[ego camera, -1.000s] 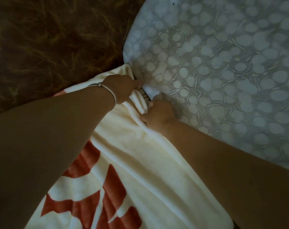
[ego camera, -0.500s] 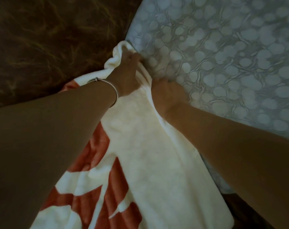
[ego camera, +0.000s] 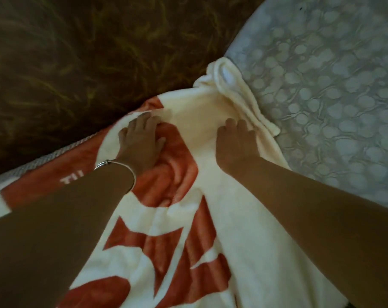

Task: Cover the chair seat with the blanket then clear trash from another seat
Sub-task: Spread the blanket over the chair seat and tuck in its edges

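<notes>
Letting go of the hem is the change: a moment ago both hands pinched the cream edge up by the corner, and now neither grips anything. The left hand (ego camera: 139, 141), w/ a bracelet (ego camera: 116, 166) on its wrist, lies flat w/ fingers spread on an orange-red patch of the blanket (ego camera: 210, 218). The right hand (ego camera: 235, 143) presses flat on the cream part near it, fingers straight. The corner they held now sits as a bunched roll (ego camera: 227, 82) against the grey patterned surface (ego camera: 321, 107), prob. the seat cushion, though the view is too close to be sure. The blanket lies spread under both forearms, w/ dark brown fabric (ego camera: 77, 63) beyond its far edge. My read: pulling and tucking are over and this is smoothing. The grey area at right is bare, so coverage looks incomplete. Trash-clearing is not yet begun; no trash or other seat is in view.
</notes>
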The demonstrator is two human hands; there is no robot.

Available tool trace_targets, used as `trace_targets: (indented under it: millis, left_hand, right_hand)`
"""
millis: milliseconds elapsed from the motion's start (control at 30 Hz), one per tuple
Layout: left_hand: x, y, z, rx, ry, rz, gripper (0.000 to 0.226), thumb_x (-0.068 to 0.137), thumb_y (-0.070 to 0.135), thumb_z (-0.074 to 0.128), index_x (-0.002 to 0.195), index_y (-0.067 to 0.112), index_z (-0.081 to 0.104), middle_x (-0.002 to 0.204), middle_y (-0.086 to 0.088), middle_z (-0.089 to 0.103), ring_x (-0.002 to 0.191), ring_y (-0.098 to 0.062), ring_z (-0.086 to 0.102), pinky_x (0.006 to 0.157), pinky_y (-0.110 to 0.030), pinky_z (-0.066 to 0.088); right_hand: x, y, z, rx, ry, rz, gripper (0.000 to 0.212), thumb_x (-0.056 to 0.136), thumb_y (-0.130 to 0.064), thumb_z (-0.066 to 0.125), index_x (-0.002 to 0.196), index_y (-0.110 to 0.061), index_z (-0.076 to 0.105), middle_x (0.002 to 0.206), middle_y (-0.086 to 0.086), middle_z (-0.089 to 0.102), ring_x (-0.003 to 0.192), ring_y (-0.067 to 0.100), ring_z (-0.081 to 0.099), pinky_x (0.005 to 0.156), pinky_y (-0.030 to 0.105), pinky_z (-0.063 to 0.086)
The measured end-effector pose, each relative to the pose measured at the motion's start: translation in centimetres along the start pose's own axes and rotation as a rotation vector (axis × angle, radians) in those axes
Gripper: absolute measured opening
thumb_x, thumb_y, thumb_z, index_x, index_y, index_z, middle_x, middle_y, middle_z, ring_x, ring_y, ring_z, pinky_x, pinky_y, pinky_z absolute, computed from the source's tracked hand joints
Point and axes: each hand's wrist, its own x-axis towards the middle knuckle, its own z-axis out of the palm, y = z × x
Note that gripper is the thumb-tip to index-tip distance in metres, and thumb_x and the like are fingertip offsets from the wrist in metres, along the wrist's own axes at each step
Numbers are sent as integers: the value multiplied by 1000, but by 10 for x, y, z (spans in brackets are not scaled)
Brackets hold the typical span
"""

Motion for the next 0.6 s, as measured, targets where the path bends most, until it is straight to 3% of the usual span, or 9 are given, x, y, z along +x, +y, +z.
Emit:
trace_targets:
  millis: [167, 300, 433, 600]
  left_hand:
    - [-30, -70, -10, -39, 101, -234, 45, 90, 8, 44, 134, 10, 37, 140, -18, 34, 130, -37, 31, 106, -53, 25]
    - [-48, -133, -18, -94, 13, -417, 43, 87, 7, 49, 130, 8, 44, 135, -22, 43, 127, -41, 37, 107, -54, 32]
    - [-62, -188, -23, -29, -100, -344, 28, 89, 6, 43, 113, 2, 58, 120, -27, 58, 114, -44, 53, 101, -52, 40]
    - [-79, -236, -49, -24, -242, -284, 33, 97, 11, 37, 119, -4, 56, 127, -27, 55, 119, -41, 52, 102, -44, 40]
  right_hand:
    - [-15, -29, 2, 42, 70, 1, 36, 89, -9, 39, 124, -4, 48, 132, 16, 42, 121, 35, 38, 95, 43, 36]
    - [-23, -87, 0, 116, 223, -102, 39, 87, -13, 29, 111, -1, 57, 120, 21, 54, 110, 38, 48, 86, 45, 40]
    - [-31, -152, -8, 90, 158, -222, 38, 92, -13, 36, 129, -9, 47, 137, 14, 44, 127, 34, 37, 102, 45, 34]
    - [-46, -224, -9, 126, 68, -366, 48, 86, -6, 45, 134, -10, 42, 135, 14, 43, 123, 33, 40, 98, 41, 40]
